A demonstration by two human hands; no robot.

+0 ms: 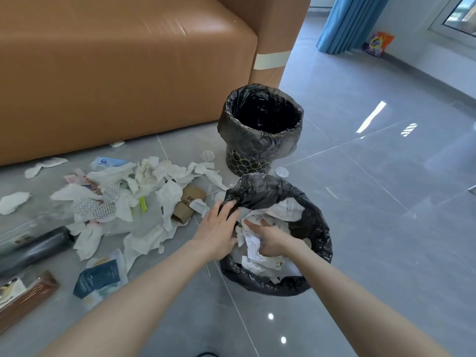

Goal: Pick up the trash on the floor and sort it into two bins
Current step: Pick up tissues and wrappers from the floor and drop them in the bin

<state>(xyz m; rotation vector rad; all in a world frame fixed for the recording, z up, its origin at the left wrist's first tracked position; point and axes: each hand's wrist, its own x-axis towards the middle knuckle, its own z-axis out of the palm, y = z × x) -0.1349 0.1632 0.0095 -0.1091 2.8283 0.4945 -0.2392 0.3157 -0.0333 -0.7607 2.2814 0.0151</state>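
Note:
Two bins lined with black bags stand on the grey floor. The near bin (pixel 319 243) holds crumpled white paper (pixel 286 210). The far bin (pixel 260 140) looks dark inside. My left hand (pixel 219 228) rests at the near bin's left rim, fingers on the black bag. My right hand (pixel 270 238) is inside the near bin, fingers curled round a wad of crumpled paper (pixel 251 243). A pile of white tissues (pixel 154 181) and wrappers covers the floor to the left, with a cardboard tube (pixel 189 204) beside it.
A brown sofa (pixel 116 73) stands behind the pile. A black bottle (pixel 33 248), a blue packet (pixel 98 279) and a brown box (pixel 28 302) lie at the left. Round foil seals (pixel 207 155) lie near the far bin. Blue curtain (pixel 345 21) at the back right.

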